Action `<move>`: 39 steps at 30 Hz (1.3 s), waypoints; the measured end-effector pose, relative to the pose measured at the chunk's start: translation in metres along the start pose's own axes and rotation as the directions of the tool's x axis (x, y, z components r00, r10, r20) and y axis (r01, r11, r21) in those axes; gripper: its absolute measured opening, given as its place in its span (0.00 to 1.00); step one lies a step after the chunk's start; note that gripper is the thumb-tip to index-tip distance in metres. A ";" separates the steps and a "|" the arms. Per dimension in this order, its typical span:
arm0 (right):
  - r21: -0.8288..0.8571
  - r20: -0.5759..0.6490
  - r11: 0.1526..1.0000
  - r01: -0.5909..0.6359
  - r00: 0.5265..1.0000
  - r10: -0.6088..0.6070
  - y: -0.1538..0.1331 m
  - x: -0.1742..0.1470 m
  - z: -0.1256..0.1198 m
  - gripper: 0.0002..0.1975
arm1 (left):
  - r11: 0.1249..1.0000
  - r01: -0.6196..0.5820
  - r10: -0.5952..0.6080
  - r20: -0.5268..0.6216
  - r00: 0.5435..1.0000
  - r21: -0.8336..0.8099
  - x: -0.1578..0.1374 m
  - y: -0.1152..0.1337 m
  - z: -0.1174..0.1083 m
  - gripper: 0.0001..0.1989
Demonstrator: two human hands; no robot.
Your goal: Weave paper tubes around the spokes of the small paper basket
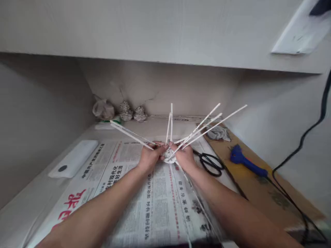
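Observation:
Between my two hands is a small woven piece (169,155) of rolled paper strips, held just over the newspaper. Several white paper sticks (201,128) fan outward from it, some to the left, two upright, others to the right. My left hand (150,156) grips its left side, fingers closed and thumb on top. On the opposite side my right hand (184,155) is closed on the piece, with the thumb near the centre. Long thin strips (196,196) trail from it toward me. My fingers hide much of the weave.
Newspaper (116,186) covers the table. Black-handled scissors (210,163) lie right of my right hand. Farther right, a blue glue gun (247,162) with a black cord rests on cardboard (279,196). A white box (73,158) is at left; two small woven gourd shapes (139,113) stand behind.

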State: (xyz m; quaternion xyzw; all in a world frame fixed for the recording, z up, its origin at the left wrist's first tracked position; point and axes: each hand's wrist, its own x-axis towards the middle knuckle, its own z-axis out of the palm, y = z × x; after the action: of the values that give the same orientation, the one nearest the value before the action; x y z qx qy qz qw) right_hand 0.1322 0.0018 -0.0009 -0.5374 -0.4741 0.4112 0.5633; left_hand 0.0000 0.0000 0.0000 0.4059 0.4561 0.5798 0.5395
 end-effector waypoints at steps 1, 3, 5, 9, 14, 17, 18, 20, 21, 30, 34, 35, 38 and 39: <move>-0.002 0.003 1.000 -0.031 1.000 0.031 0.002 0.001 0.000 0.16 | 1.000 -0.018 0.018 0.002 1.000 0.020 0.000 0.000 0.000 0.16; 0.002 0.011 0.998 -0.068 0.998 0.068 0.006 0.002 0.000 0.16 | 0.996 -0.053 0.053 0.003 0.999 0.073 0.000 0.000 -0.001 0.15; 0.019 0.023 0.998 -0.060 0.998 0.060 0.008 0.002 0.000 0.15 | 0.985 -0.088 0.089 0.001 0.996 0.149 0.001 0.000 -0.002 0.14; 0.092 0.045 0.993 -0.075 0.996 0.071 0.005 -0.001 0.003 0.15 | 0.942 -0.133 0.140 -0.001 0.990 0.308 0.004 0.001 -0.006 0.09; 0.209 0.101 0.965 -0.159 0.985 0.141 0.001 -0.003 0.005 0.16 | 0.901 -0.172 0.169 0.043 0.985 0.399 0.005 0.001 -0.009 0.06; 0.189 0.022 0.976 -0.106 0.994 0.104 0.000 -0.002 0.005 0.14 | 0.923 -0.140 0.132 0.048 0.990 0.358 0.005 0.000 -0.009 0.08; 0.177 0.001 0.980 -0.088 0.996 0.089 0.000 -0.001 0.004 0.14 | 0.938 -0.107 0.099 0.041 0.994 0.331 0.006 0.000 -0.009 0.09; 0.151 -0.011 0.986 -0.076 0.997 0.078 0.003 0.000 0.003 0.12 | 0.968 -0.026 0.022 0.021 1.000 0.249 0.007 0.000 -0.008 0.10; 0.133 -0.009 0.988 -0.079 0.997 0.081 0.004 0.000 0.003 0.12 | 0.981 0.011 -0.013 0.007 1.000 0.193 0.008 0.001 -0.008 0.09; -0.113 0.011 0.990 0.083 0.997 -0.082 0.016 0.005 -0.002 0.13 | 0.974 0.220 -0.221 -0.019 0.975 -0.045 0.009 0.005 -0.007 0.10; -0.163 0.075 0.981 0.109 0.992 -0.098 0.013 0.005 -0.004 0.13 | 0.979 0.201 -0.201 0.056 0.978 -0.003 0.008 0.005 -0.008 0.18; -0.153 0.082 0.984 0.087 0.994 -0.076 0.012 0.004 -0.004 0.13 | 0.982 0.189 -0.190 0.057 0.980 0.012 0.008 0.004 -0.009 0.19; -0.092 0.087 0.995 0.029 0.996 -0.021 0.011 0.002 -0.001 0.14 | 0.989 0.140 -0.140 0.001 0.990 0.049 0.009 0.000 -0.009 0.20; -0.066 0.086 0.998 0.020 0.996 -0.014 0.010 0.002 -0.001 0.15 | 0.990 0.127 -0.126 -0.016 0.992 0.056 0.009 -0.001 -0.009 0.19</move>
State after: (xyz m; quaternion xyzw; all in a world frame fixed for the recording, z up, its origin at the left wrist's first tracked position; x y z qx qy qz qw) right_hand 0.1337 0.0042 -0.0110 -0.5338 -0.5157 0.4129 0.5278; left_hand -0.0090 0.0083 -0.0034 0.3878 0.5007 0.5335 0.5606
